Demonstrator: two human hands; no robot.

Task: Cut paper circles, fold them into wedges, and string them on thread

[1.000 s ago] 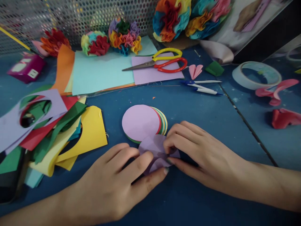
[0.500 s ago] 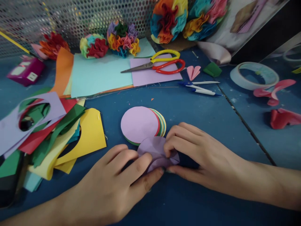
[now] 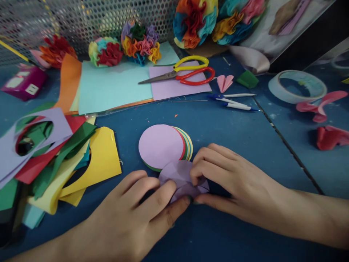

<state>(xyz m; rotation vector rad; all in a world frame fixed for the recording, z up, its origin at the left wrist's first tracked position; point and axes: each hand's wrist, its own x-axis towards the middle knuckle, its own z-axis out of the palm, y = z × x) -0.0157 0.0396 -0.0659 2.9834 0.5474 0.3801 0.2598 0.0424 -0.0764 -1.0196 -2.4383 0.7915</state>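
Observation:
Between my two hands is a purple paper circle [image 3: 177, 173] with creases, its near edge folded up. My left hand [image 3: 141, 211] grips its left and near side, thumb along the fold. On the right side, my right hand [image 3: 231, 182] pinches the same paper between thumb and bent fingers. Part of the paper is hidden under my fingers. Just beyond it lies a fanned stack of paper circles [image 3: 160, 145], lilac on top, with red, green, blue and yellow edges showing. The creased circle overlaps the stack's near edge in view.
Cut paper scraps [image 3: 106, 156] pile up at left. Scissors [image 3: 180, 72] with yellow and red handles rest on coloured sheets [image 3: 114, 87]. A compass [image 3: 231, 98], a tape roll [image 3: 297, 87] and pink folded pieces [image 3: 332, 136] lie right. Ruffled paper flowers [image 3: 141, 43] stand along the back.
Both hands keep hold of the creased purple circle in nearly the same pose. The view has shifted slightly; otherwise the things on the table stay where they were.

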